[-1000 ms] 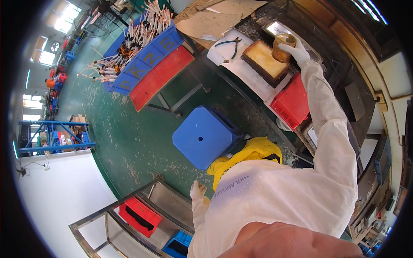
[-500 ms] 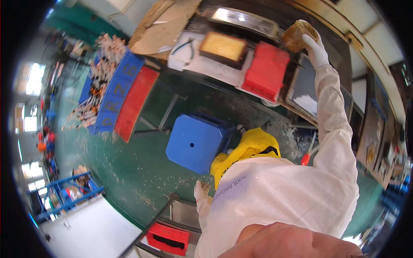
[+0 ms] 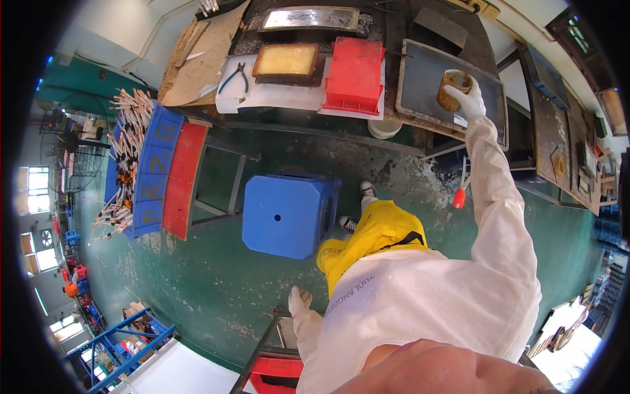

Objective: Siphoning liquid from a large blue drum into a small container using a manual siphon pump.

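Note:
My right hand (image 3: 470,102), in a white glove, grips a round amber-brown stained jar (image 3: 449,92). It is over the grey tray (image 3: 420,85) at the right end of the workbench; whether the jar touches the tray I cannot tell. My left hand (image 3: 300,302), also gloved, hangs low by my side with its fingers loosely extended and nothing in it. It is nearest to a metal-framed rack holding a red bin (image 3: 275,368).
On the bench are a red bin (image 3: 354,72), a brown tray of yellow material (image 3: 287,61), pliers (image 3: 234,77) and a metal trough (image 3: 312,18). A blue stool (image 3: 279,217) stands before me. Blue bins of wires (image 3: 154,171) are at left. A red-handled tool (image 3: 459,197) hangs from the bench.
My right hand has brought the jar from the back of the bench nearer, over the grey tray. The view has shifted, showing more of the bench's right end. My left hand stays low.

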Action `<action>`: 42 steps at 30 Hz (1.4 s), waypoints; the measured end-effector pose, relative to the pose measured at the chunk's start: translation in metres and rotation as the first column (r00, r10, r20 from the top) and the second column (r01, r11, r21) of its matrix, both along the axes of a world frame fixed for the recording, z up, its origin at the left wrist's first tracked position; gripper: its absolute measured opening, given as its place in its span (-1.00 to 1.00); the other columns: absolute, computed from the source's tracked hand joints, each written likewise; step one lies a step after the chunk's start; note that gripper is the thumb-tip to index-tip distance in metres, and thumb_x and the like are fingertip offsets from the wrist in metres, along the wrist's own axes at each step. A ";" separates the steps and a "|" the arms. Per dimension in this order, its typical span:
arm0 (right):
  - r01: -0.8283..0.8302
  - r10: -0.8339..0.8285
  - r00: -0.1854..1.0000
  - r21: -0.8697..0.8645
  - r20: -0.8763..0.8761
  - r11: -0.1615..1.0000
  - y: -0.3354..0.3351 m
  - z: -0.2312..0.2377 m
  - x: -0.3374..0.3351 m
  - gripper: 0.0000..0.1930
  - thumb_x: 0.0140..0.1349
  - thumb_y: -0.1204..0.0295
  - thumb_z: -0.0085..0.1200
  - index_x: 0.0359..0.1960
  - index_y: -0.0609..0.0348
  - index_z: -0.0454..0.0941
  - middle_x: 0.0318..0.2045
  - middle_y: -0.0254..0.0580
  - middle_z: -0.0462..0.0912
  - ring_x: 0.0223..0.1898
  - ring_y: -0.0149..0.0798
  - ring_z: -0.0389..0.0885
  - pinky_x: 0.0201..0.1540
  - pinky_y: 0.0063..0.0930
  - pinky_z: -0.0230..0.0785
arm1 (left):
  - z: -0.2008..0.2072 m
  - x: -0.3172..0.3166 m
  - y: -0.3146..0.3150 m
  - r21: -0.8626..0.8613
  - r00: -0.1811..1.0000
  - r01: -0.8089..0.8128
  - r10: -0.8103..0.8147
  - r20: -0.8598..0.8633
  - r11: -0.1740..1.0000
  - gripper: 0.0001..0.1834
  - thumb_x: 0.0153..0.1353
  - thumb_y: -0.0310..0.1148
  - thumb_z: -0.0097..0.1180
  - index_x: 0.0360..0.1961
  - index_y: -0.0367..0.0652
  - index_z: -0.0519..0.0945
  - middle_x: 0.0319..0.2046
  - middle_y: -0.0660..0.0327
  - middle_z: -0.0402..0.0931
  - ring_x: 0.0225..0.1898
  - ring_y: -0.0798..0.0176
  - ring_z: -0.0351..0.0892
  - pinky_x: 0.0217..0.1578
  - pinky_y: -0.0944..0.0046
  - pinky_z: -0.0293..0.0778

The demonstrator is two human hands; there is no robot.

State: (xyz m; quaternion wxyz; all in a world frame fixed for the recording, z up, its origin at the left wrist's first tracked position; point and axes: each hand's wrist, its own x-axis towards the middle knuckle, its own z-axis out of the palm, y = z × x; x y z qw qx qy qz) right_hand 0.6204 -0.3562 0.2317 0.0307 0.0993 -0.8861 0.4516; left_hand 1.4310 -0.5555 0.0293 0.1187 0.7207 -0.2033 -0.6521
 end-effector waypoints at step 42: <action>0.234 -0.199 0.972 -0.449 0.124 0.863 0.033 -0.042 0.231 -0.10 -0.02 0.16 0.50 0.37 0.04 0.30 0.18 -0.17 0.56 0.21 -0.25 0.51 0.31 -0.36 0.28 | 0.123 -0.155 -0.117 -0.441 0.663 0.692 -0.745 0.074 0.572 -0.47 0.37 -0.06 0.10 0.18 -0.24 0.50 -0.04 0.09 0.59 -0.08 0.19 0.66 0.00 0.22 0.59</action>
